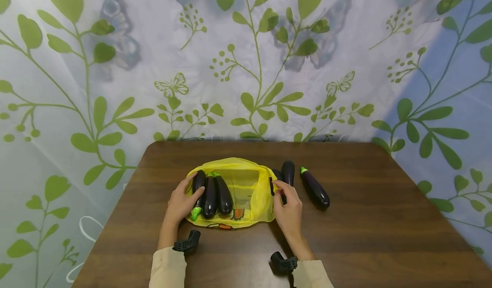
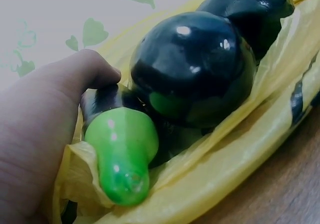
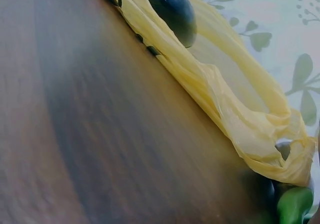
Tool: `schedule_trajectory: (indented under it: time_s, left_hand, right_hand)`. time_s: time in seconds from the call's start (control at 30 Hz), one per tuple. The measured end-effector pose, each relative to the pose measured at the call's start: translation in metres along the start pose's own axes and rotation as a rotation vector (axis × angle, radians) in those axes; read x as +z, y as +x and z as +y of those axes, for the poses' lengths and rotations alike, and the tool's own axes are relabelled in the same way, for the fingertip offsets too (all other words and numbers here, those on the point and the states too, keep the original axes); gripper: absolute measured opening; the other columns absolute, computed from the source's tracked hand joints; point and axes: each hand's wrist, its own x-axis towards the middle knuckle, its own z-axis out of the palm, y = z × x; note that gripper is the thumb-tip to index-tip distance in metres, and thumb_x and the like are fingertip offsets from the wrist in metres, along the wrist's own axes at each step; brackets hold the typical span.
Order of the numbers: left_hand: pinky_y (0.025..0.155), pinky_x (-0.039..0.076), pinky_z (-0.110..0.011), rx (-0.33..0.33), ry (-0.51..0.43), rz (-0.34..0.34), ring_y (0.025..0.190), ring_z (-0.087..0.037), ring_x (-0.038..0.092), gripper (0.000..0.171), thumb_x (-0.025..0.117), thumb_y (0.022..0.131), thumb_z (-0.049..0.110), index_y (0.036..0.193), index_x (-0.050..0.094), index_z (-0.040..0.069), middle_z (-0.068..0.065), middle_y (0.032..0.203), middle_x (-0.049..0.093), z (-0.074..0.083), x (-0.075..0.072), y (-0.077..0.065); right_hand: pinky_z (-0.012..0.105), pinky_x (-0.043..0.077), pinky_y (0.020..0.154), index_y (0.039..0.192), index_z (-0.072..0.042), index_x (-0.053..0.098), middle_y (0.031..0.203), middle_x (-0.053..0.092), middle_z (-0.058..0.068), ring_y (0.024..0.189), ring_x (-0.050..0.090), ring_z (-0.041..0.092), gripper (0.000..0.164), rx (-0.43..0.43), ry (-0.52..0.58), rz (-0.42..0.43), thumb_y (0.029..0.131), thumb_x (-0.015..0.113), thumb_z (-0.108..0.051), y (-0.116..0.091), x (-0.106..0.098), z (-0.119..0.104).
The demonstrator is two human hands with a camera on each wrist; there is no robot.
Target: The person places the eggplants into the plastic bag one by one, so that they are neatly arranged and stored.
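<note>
On the table a yellow plastic bag (image 1: 265, 198) lies with its mouth spread wide. Several eggplants are inside; the leftmost eggplant (image 1: 199, 180) has its green cap toward me, while a middle eggplant (image 1: 209, 200) and a third eggplant (image 1: 224, 197) point theirs away. My left hand (image 1: 180, 202) grips the leftmost one, thumb on top; in the left wrist view its green cap (image 2: 125, 154) sticks out beside the bag's edge. With fingers and thumb my right hand (image 1: 289, 207) pinches the bag's right rim. The right wrist view shows that rim (image 3: 280, 164) drawn up, most of the hand out of frame.
Right of the bag, a loose eggplant (image 1: 315, 189) lies slanted on the brown wooden table (image 1: 365, 236). Another eggplant (image 1: 288, 172) stands nearer the bag, beside a partly hidden one. A leaf-patterned curtain (image 1: 246, 66) hangs behind the table's far edge.
</note>
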Motion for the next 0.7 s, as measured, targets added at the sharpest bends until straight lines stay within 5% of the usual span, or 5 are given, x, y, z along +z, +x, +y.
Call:
schedule_trajectory:
  time_s: [0.7]
  left_hand:
    - [0.113,0.028,-0.075,-0.017,0.008,-0.012,0.148,-0.046,0.036,0.067,0.064,0.100,0.051,0.159,0.041,0.029,-0.017,0.164,0.037,0.002,0.001,0.001]
  right_hand:
    - [0.005,0.047,0.087,0.113,-0.003,0.076,0.106,0.075,0.013,0.096,0.069,0.028,0.030,0.161,-0.055,0.039,0.090,0.067,0.013,0.004,-0.010,0.016]
